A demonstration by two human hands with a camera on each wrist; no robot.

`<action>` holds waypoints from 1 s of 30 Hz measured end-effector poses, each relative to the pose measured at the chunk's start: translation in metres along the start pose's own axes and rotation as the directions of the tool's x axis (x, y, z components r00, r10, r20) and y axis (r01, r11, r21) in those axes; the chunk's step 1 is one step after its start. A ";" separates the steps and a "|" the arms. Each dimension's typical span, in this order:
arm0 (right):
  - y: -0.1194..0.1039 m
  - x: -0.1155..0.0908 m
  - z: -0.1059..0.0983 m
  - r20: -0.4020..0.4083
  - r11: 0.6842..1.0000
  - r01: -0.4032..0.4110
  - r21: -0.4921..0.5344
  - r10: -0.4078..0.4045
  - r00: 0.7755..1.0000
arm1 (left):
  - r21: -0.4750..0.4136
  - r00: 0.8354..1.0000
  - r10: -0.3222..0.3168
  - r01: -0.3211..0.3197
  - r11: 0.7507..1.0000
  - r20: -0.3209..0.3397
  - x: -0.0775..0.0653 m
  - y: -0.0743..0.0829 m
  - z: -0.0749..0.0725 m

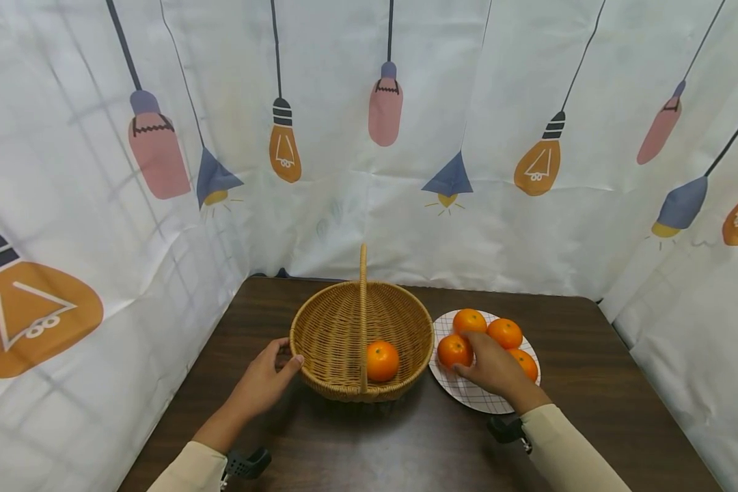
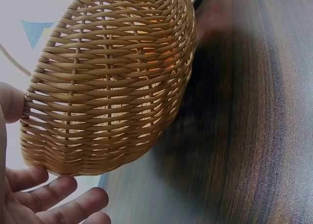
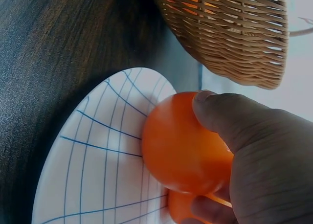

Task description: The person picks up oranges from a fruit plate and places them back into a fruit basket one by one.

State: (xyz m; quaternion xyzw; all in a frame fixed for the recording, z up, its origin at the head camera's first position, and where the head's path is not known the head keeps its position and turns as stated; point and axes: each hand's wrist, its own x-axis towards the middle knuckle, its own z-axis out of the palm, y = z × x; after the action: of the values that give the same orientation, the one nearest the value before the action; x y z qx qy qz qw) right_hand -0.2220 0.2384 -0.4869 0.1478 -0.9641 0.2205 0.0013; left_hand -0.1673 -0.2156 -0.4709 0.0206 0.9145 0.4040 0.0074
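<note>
A wicker basket (image 1: pixel 320 335) with a tall arched handle stands on the table, one orange (image 1: pixel 383 361) inside it. My left hand (image 1: pixel 263 383) holds the basket's left rim, the thumb over the edge and the fingers along the outside; the left wrist view shows the fingertips (image 2: pixel 93 198) at the weave. On the right, a white plate with a thin grid pattern (image 1: pixel 461 395) carries several oranges. My right hand (image 1: pixel 495 365) grips the nearest-left orange (image 3: pixel 183 141) on it, thumb on one side and fingers on the other. Part of that orange is hidden behind the hand.
The dark wooden table (image 1: pixel 400 451) has white sheets (image 1: pixel 344 219) printed with lamps and bulbs hanging behind and beside it. Other oranges (image 1: pixel 504 333) lie close around the right hand. The basket handle (image 1: pixel 363 301) rises between the two hands.
</note>
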 end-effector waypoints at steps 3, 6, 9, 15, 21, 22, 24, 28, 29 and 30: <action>0.000 0.001 0.002 -0.001 1.000 -0.015 0.011 0.015 1.000 | -0.003 1.000 0.002 -0.002 1.000 0.000 0.000 0.000 0.001; -0.001 0.001 0.004 -0.005 0.999 -0.032 0.033 0.032 0.999 | -0.011 1.000 0.002 -0.002 1.000 0.000 -0.001 -0.001 0.001; -0.001 0.001 0.006 -0.012 0.998 -0.046 0.035 0.046 0.999 | -0.018 1.000 0.002 -0.002 1.000 0.000 -0.001 0.000 0.001; -0.002 0.000 0.008 -0.022 0.998 -0.057 0.032 0.058 0.998 | -0.020 1.000 -0.005 0.005 1.000 0.001 -0.003 0.001 0.001; -0.002 -0.001 0.007 -0.023 0.999 -0.031 0.033 0.032 0.999 | -0.015 1.000 -0.006 0.006 1.000 0.000 -0.003 0.001 0.000; -0.002 -0.001 0.007 -0.025 0.999 -0.026 0.034 0.027 0.999 | -0.013 1.000 -0.006 0.005 1.000 -0.001 -0.002 0.001 0.000; -0.002 0.000 0.006 -0.030 0.999 -0.019 0.037 0.020 0.999 | -0.013 1.000 -0.003 0.003 1.000 -0.002 -0.002 0.001 0.000; -0.001 -0.001 0.001 -0.034 0.999 -0.011 0.034 0.012 0.999 | -0.014 1.000 0.000 0.000 1.000 -0.002 -0.002 0.001 0.000; -0.002 -0.001 0.000 -0.034 0.999 -0.009 0.033 0.010 0.999 | -0.016 1.000 0.000 0.000 1.000 -0.001 -0.002 0.001 0.000; -0.002 -0.001 -0.002 -0.034 0.999 -0.010 0.032 0.011 0.999 | -0.016 1.000 -0.001 0.001 1.000 -0.001 -0.002 0.001 0.000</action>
State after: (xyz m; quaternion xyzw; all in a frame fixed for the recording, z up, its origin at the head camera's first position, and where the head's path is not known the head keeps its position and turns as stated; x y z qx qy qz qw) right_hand -0.2205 0.2379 -0.4841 0.1391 -0.9611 0.2383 0.0145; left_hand -0.1657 -0.2152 -0.4699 0.0199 0.9113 0.4112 0.0073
